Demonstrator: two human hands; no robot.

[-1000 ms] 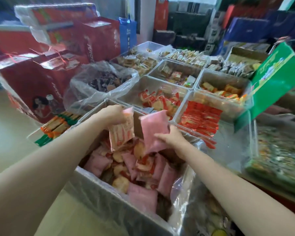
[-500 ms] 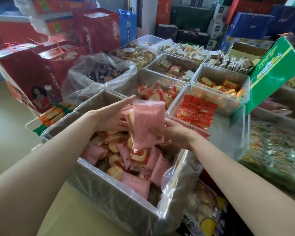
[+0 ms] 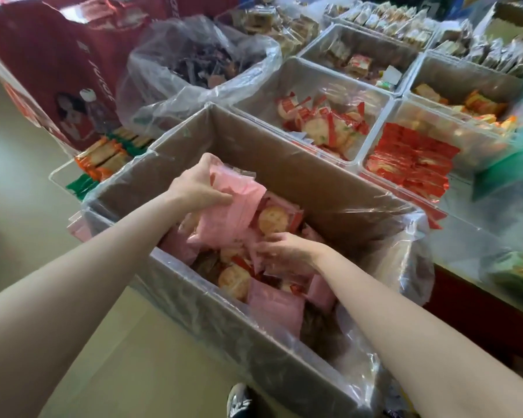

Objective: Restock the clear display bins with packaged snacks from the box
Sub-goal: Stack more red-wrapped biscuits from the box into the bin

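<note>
A cardboard box [image 3: 299,179] lined with clear plastic stands in front of me, filled with pink cracker packets [image 3: 275,306]. My left hand [image 3: 198,185] grips a stack of pink packets [image 3: 227,212] above the box's contents. Lower down, my right hand [image 3: 287,247] reaches into the box, its fingers curled around more pink packets in the pile. Beyond the box stand clear display bins: one [image 3: 284,86] holds round crackers in red-striped wrappers, another [image 3: 411,116] holds flat red packets.
More clear bins [image 3: 471,70] of snacks fill the counter at the back and right. A plastic bag of dark snacks [image 3: 200,64] sits behind the box to the left, next to red gift cartons [image 3: 58,70]. Orange and green packets [image 3: 103,161] lie at the box's left. Floor lies below left.
Both hands have dropped from holding the pink stack up together; the left keeps the stack low over the box, and the right has gone down into the pile. My view has tilted downward.
</note>
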